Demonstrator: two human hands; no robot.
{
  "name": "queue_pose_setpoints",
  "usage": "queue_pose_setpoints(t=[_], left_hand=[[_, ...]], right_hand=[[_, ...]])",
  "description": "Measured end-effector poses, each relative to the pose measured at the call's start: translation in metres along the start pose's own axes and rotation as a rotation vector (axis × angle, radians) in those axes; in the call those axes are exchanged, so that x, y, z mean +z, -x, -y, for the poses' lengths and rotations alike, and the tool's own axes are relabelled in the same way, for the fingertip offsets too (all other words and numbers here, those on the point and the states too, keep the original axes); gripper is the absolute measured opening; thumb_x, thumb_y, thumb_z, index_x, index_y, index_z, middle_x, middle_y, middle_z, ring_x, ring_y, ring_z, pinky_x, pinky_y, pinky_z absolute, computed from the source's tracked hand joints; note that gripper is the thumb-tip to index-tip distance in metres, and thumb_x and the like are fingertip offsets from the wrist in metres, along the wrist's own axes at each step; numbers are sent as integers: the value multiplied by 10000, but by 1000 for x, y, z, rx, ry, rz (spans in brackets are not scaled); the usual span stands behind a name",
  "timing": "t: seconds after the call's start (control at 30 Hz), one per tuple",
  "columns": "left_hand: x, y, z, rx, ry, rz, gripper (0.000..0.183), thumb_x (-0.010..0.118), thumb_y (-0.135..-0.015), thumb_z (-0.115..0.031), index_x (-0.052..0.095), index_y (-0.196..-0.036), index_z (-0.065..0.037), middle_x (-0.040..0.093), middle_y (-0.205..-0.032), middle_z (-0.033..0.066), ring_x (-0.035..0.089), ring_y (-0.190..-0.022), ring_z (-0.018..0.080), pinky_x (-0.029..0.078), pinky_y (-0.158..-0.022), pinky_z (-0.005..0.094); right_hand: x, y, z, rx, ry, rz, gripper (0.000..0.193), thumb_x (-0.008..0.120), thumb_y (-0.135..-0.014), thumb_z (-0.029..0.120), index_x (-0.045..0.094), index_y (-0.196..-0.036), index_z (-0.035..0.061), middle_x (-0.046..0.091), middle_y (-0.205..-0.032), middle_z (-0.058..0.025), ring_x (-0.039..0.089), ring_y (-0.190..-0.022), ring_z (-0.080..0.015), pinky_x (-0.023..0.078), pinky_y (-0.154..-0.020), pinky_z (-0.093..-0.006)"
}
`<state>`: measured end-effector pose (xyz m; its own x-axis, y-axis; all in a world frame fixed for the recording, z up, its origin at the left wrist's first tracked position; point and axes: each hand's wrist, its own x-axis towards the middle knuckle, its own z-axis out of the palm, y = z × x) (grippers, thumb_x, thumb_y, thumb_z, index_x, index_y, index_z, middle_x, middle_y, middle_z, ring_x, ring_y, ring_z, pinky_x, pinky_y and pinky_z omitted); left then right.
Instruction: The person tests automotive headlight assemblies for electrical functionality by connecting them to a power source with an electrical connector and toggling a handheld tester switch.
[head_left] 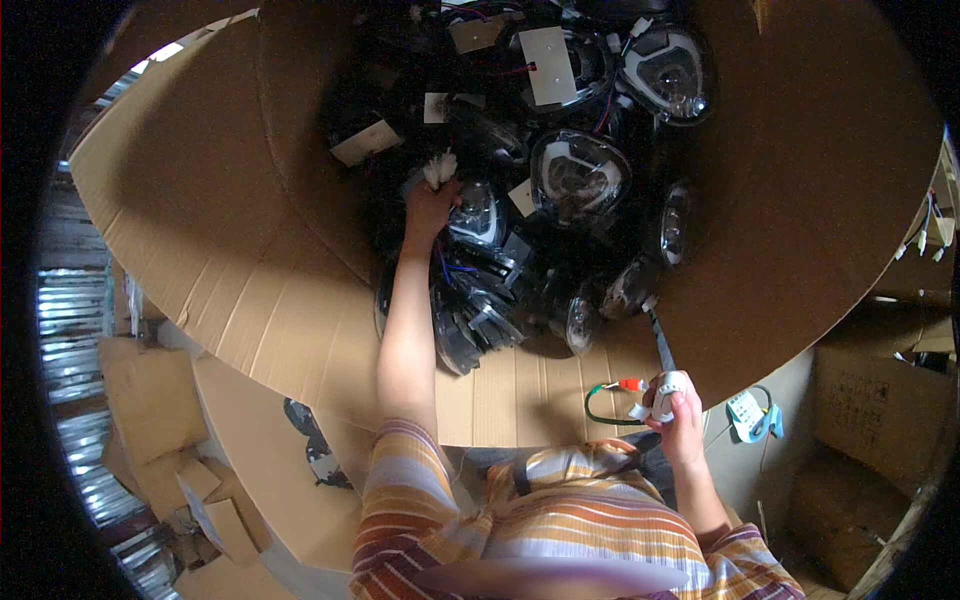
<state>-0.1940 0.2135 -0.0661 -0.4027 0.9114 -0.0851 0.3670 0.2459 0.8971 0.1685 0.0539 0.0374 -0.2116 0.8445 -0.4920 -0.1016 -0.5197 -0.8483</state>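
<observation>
Deep inside a big cardboard carton [500, 400] lie several clear-fronted vehicle headlamps [580, 178] with black housings. My left hand [430, 212] reaches in beside one headlamp [476, 214], its fingers closed on a crumpled white wad [440, 168]. Over the carton's near right wall, my right hand [680, 420] is wrapped around a white, rounded piece [670, 384]. A long grey strip, like a blade [662, 342], extends from that grip toward the lamps. Next to the same hand hangs a looped cable [592, 402] with a red connector [632, 385]; whether the fingers hold it is unclear.
Flat pale cards [548, 66] and thin wires lie among the lamps. Tall carton walls curve around both sides. Cardboard boxes [150, 390] stand outside on the left, and more boxes [870, 415] on the right. A light-blue tag with a cable [750, 415] lies outside the carton.
</observation>
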Motion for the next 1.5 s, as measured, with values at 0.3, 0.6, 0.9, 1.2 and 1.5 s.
queue_pose_setpoints(t=[0.3, 0.6, 0.9, 1.2, 1.5], left_hand=[[12, 53, -15, 518, -314, -566, 156, 496, -701, -89, 548, -831, -20, 547, -666, 118, 498, -551, 298, 388, -509, 329], [-19, 37, -7, -55, 52, -368, 212, 491, -747, -196, 536, -817, -1, 548, -620, 86, 504, -556, 233, 376, -538, 381], [-38, 53, 18, 220, -668, 128, 287, 504, -689, -158, 473, -938, -21, 529, -806, 199, 502, -765, 342, 412, -665, 404], [-31, 36, -11, 138, -909, 277, 309, 481, -671, -109, 470, -979, -82, 519, -861, 195, 497, -806, 343, 420, -668, 408], [-40, 36, -12, 165, -1082, 227, 175, 460, -687, -137, 535, -825, -60, 549, -806, 163, 517, -799, 314, 422, -662, 412]], right_hand=[[5, -3, -4, 11, 101, 66, 368, 413, -744, 404, 416, -878, 61, 469, -710, -41, 443, -594, -70, 334, -420, -148], [3, -2, -1, 14, 159, 85, 387, 412, -739, 425, 419, -882, 65, 474, -720, -34, 455, -622, -67, 365, -449, -138], [-1, -3, -1, -72, 146, 91, 276, 369, -789, 279, 416, -884, 25, 419, -671, -5, 374, -536, -41, 324, -426, -149], [-3, 1, -3, -64, 143, 100, 335, 395, -761, 353, 410, -875, 38, 457, -694, -35, 377, -523, -38, 286, -392, -137], [-4, 6, 2, -82, 136, 159, 266, 367, -792, 266, 407, -895, 24, 415, -687, -8, 372, -542, -42, 329, -429, -154]])
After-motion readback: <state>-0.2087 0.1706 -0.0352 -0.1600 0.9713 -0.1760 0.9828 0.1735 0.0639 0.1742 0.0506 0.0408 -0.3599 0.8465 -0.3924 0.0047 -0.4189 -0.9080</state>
